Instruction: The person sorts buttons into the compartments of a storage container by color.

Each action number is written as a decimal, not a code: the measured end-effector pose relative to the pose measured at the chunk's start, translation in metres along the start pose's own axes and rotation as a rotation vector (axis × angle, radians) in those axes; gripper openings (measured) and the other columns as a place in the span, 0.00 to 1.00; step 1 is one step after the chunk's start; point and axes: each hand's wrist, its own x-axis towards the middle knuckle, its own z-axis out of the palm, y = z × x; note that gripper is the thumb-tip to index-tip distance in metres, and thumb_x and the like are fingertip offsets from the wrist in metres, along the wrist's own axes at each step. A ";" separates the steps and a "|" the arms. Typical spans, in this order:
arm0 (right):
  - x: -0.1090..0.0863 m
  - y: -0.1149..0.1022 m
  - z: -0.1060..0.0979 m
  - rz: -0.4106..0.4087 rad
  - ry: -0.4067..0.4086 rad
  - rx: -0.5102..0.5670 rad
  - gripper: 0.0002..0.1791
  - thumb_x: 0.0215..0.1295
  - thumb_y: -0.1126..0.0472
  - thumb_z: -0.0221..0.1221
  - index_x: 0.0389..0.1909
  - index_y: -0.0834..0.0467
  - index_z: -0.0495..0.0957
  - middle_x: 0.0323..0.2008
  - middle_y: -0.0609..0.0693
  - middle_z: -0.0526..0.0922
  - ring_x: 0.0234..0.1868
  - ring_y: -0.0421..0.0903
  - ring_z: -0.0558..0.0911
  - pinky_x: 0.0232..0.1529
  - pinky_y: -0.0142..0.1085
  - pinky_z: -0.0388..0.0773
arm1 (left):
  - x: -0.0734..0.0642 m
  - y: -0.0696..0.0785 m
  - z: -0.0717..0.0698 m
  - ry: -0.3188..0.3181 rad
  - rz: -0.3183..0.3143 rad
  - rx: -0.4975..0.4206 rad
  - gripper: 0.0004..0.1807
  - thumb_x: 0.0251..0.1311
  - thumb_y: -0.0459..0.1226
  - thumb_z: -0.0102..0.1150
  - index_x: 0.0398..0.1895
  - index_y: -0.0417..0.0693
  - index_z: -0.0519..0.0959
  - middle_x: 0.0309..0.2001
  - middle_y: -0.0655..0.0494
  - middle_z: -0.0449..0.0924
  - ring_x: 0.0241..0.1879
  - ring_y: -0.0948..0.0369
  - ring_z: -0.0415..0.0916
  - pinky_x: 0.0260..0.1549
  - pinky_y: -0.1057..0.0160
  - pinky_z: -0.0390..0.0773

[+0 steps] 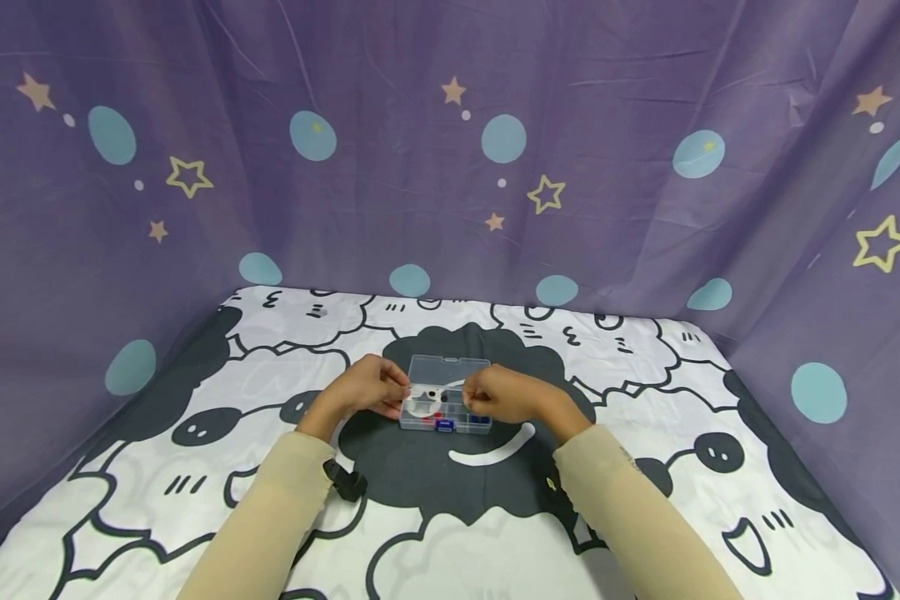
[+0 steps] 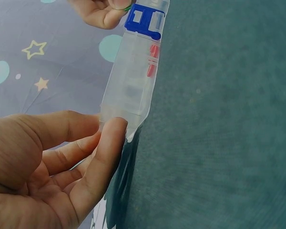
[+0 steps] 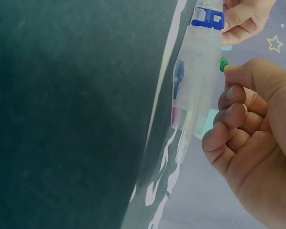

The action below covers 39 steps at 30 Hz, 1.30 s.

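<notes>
A clear plastic compartment box [image 2: 126, 78] rests on the cloth, its clear lid [image 1: 442, 367] raised at the back and a blue latch [image 1: 444, 426] at its front. Small red pieces [image 2: 152, 61] and a blue piece [image 3: 178, 78] show through its wall. My left hand [image 1: 369, 386] holds the box's left end between thumb and fingers. Over the right part of the box, my right hand [image 1: 506, 393] pinches a small green piece [image 3: 223, 64] between thumb and forefinger, the other fingers curled in. Its exact kind is too small to tell.
Under the box lies a cloth [image 1: 405, 467] with large cartoon faces in white and dark grey. A purple curtain [image 1: 390, 192] with stars and blue ovals hangs behind and at both sides. A black device [image 1: 345, 481] sits at my left wrist.
</notes>
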 end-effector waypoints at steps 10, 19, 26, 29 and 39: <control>0.002 -0.003 0.002 0.018 0.002 0.012 0.11 0.76 0.68 0.54 0.31 0.57 0.79 0.17 0.39 0.67 0.19 0.34 0.65 0.77 0.58 0.57 | 0.000 0.002 0.000 -0.001 -0.002 0.005 0.12 0.66 0.26 0.63 0.49 0.27 0.78 0.37 0.40 0.80 0.27 0.56 0.83 0.31 0.55 0.90; -0.003 0.000 0.001 0.048 0.015 0.072 0.09 0.76 0.67 0.54 0.35 0.60 0.81 0.19 0.41 0.70 0.19 0.35 0.65 0.27 0.29 0.69 | -0.002 0.003 0.000 0.003 -0.004 0.013 0.12 0.66 0.26 0.62 0.50 0.27 0.78 0.38 0.39 0.80 0.27 0.56 0.83 0.31 0.56 0.90; -0.011 0.006 -0.002 0.092 0.033 0.076 0.08 0.76 0.66 0.55 0.37 0.60 0.82 0.19 0.40 0.70 0.19 0.35 0.65 0.25 0.29 0.67 | -0.002 0.003 -0.001 0.005 -0.001 0.013 0.12 0.67 0.26 0.62 0.50 0.27 0.79 0.39 0.38 0.80 0.27 0.56 0.83 0.31 0.56 0.90; -0.015 0.009 -0.003 0.096 0.043 0.073 0.08 0.74 0.67 0.56 0.37 0.60 0.83 0.21 0.40 0.73 0.21 0.35 0.67 0.25 0.29 0.68 | -0.002 0.002 -0.001 0.002 0.000 0.013 0.12 0.67 0.27 0.62 0.50 0.27 0.78 0.39 0.38 0.80 0.27 0.57 0.83 0.31 0.56 0.90; -0.033 0.019 -0.009 0.120 0.082 0.073 0.05 0.73 0.65 0.60 0.36 0.57 0.83 0.22 0.40 0.77 0.23 0.35 0.71 0.25 0.29 0.71 | -0.001 0.001 0.000 -0.002 0.005 0.011 0.12 0.66 0.26 0.62 0.50 0.27 0.78 0.38 0.39 0.80 0.26 0.57 0.83 0.30 0.56 0.90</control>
